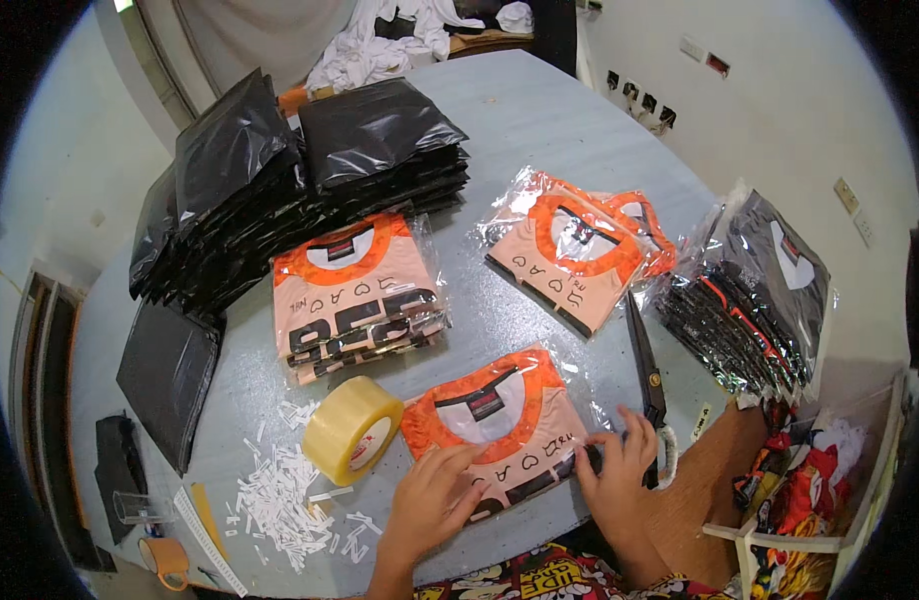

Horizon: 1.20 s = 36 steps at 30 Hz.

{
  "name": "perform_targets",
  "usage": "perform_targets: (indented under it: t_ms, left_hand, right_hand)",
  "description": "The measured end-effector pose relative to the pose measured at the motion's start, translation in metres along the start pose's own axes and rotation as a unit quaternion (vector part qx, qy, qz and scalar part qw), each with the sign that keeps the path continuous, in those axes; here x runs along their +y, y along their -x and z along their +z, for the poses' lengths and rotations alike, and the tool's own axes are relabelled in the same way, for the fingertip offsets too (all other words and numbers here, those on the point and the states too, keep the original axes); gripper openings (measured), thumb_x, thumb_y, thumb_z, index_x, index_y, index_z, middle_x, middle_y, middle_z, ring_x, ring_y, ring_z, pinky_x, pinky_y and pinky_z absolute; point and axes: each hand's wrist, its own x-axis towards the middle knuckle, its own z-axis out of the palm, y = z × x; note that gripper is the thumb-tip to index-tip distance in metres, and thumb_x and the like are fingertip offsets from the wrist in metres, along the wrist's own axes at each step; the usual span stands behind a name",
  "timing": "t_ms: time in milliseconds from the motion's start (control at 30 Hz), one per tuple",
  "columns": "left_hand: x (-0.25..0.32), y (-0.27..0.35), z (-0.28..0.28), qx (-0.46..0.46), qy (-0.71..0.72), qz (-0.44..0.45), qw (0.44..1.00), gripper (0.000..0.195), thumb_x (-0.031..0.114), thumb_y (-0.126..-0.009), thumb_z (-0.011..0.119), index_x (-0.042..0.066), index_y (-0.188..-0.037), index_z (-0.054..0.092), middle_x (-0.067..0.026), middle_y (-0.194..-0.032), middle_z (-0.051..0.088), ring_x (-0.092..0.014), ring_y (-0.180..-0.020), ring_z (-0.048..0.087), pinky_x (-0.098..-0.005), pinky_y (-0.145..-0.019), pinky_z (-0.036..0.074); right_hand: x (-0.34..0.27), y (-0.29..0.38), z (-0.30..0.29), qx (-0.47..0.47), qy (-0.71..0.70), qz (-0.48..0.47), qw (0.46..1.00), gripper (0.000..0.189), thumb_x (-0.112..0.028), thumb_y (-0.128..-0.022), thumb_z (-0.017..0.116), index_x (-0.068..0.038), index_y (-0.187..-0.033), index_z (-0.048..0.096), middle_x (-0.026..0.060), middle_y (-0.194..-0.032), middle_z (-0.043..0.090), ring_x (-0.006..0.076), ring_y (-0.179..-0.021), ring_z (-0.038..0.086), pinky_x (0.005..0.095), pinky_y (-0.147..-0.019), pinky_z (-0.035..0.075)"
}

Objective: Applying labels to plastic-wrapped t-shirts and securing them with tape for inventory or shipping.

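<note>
A folded orange and peach T-shirt in a clear plastic bag [497, 427] lies at the table's front edge before me. My left hand [433, 502] rests on its lower left part, fingers stretched over the print. At the bag's right side is my right hand [617, 465], thumb and forefinger against the edge and the other fingers raised; whether they pinch the plastic is unclear. Black-bladed scissors [647, 367] lie just beyond that hand, their handle wrapped in white. Left of the shirt, a roll of clear packing tape [352, 431] stands on its side.
White paper slips [283, 502] are heaped at left. Bagged orange shirts form one stack [358, 300] and a pair [564, 255]. Black plastic packages [384, 135] pile up at the back left; bagged dark shirts [752, 300] stand right. A mug [164, 561] sits near the left edge.
</note>
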Motion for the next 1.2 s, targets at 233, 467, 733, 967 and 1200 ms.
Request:
perform_targets:
  t_ms: [233,467,733,967,1200]
  left_hand:
    - [-0.003,0.016,0.009,0.039,-0.053,-0.107,0.992,0.047,0.017,-0.075,0.067,0.006,-0.118,0.051,-0.0134,-0.115,0.052,-0.033,-0.103,0.048,-0.0395,-0.091,0.039]
    - [-0.013,0.028,0.018,0.017,-0.075,-0.141,0.987,0.058,0.02,-0.069,0.073,0.005,-0.12,0.05,-0.016,-0.126,0.04,-0.036,-0.114,0.036,-0.0422,-0.095,0.035]
    - [-0.03,0.03,0.018,0.126,0.025,-0.314,0.941,0.067,0.022,-0.072,0.073,0.007,-0.128,0.038,-0.0172,-0.107,0.051,-0.029,-0.098,0.051,-0.0364,-0.083,0.044]
    - [-0.027,0.003,0.022,0.075,0.239,-0.224,0.942,0.048,0.002,-0.079,0.062,0.004,-0.121,0.039,-0.0052,-0.097,0.051,-0.011,-0.09,0.051,-0.0257,-0.075,0.047]
    - [-0.046,0.023,0.047,0.199,0.379,-0.262,0.865,0.084,0.004,-0.072,0.07,0.009,-0.139,0.02,-0.0161,-0.133,0.027,-0.02,-0.091,0.057,-0.0289,-0.074,0.052]
  right_hand:
    - [-0.005,-0.002,-0.002,-0.068,0.038,-0.03,0.997,0.053,-0.025,-0.075,0.066,-0.001,-0.118,0.047,0.0236,-0.133,0.032,0.0424,-0.122,0.025,0.0587,-0.101,0.012]
    - [0.005,-0.016,-0.01,-0.026,0.156,0.035,0.987,0.053,-0.031,-0.076,0.064,-0.003,-0.118,0.048,0.0239,-0.134,0.03,0.0437,-0.125,0.022,0.0591,-0.103,0.008]
    - [0.022,-0.033,-0.007,-0.008,0.078,-0.062,0.995,0.043,-0.01,-0.073,0.062,0.001,-0.113,0.05,0.0227,-0.123,0.041,0.0412,-0.116,0.035,0.0544,-0.098,0.025]
    - [0.03,-0.034,-0.002,-0.028,-0.03,-0.091,0.995,0.038,-0.007,-0.074,0.061,0.004,-0.109,0.05,0.0211,-0.101,0.053,0.0372,-0.095,0.048,0.0424,-0.087,0.038]
    - [0.022,-0.035,-0.007,0.012,-0.134,-0.026,0.991,0.044,-0.001,-0.078,0.056,0.001,-0.12,0.047,0.013,-0.099,0.053,0.0176,-0.078,0.048,0.0285,-0.07,0.04]
